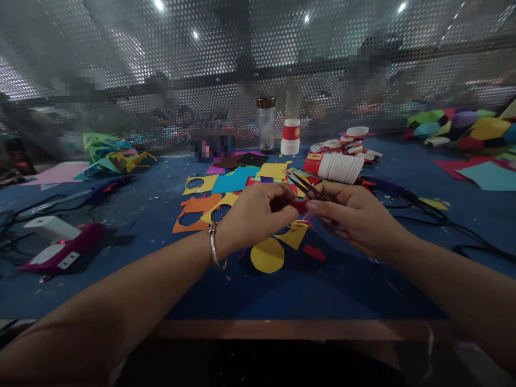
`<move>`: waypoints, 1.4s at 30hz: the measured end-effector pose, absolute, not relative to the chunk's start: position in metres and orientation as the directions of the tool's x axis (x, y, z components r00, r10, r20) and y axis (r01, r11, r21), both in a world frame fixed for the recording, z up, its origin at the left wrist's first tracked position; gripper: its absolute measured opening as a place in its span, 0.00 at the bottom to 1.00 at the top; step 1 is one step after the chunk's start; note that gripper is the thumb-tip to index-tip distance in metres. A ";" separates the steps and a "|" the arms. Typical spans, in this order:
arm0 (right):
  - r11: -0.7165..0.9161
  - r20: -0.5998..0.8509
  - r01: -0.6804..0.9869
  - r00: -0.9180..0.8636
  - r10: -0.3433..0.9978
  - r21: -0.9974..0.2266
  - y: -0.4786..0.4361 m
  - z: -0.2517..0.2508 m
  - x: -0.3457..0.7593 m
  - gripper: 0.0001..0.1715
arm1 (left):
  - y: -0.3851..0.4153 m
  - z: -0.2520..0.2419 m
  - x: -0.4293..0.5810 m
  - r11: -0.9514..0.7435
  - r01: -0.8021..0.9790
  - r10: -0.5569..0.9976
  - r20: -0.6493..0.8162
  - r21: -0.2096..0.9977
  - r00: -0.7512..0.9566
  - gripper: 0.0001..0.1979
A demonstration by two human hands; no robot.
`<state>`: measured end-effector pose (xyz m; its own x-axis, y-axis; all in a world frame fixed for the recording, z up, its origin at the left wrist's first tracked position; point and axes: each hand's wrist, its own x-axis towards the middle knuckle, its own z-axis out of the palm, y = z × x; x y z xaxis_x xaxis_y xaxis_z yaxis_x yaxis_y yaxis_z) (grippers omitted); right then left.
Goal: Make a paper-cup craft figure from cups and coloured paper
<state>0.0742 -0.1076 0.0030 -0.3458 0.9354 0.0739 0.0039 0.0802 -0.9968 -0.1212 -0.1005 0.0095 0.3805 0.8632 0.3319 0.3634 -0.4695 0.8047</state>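
My left hand [262, 215], wearing a silver bangle [214, 244], pinches a small red paper piece [300, 206] between thumb and fingers. My right hand [355, 217] is closed around small dark scissors [308, 188], whose parted blades point away and to the left. Its thumb and fingertips come up against the red piece; whether they also grip it I cannot tell. Below the hands, a yellow paper circle [267, 256] lies on the blue table beside a red scrap [314, 252]. Yellow paper with cut-outs [296, 235] is partly hidden under my hands.
Orange cut paper [189, 219] and blue paper [229, 181] lie left of centre. Stacked paper cups [341, 167] rest sideways behind my right hand, near upright cups [291, 141] and a clear bottle [266, 126]. A purple power strip [86, 242] sits left; black cables [439, 228] run right.
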 end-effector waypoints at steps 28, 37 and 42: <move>0.140 0.145 -0.036 -0.221 0.964 -0.989 -0.106 -0.001 0.072 0.18 | -0.095 0.007 -0.115 0.286 -0.425 0.906 -0.098 0.859 0.412 0.10; -0.051 -0.015 -0.103 -0.321 0.947 -0.993 -0.111 0.006 0.072 0.29 | -0.085 0.020 -0.121 0.325 -0.433 0.944 -0.262 0.841 0.199 0.20; -0.113 -0.056 -0.114 -0.416 0.908 -0.987 -0.110 0.004 0.074 0.31 | -0.080 0.022 -0.124 0.354 -0.460 0.934 -0.331 0.814 0.132 0.19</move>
<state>0.0744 -0.1104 0.0040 -0.4162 0.9076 -0.0559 -0.1135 -0.1129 -0.9871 -0.1243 -0.0803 0.0220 0.1325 0.9341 -0.3315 -0.4604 0.3541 0.8140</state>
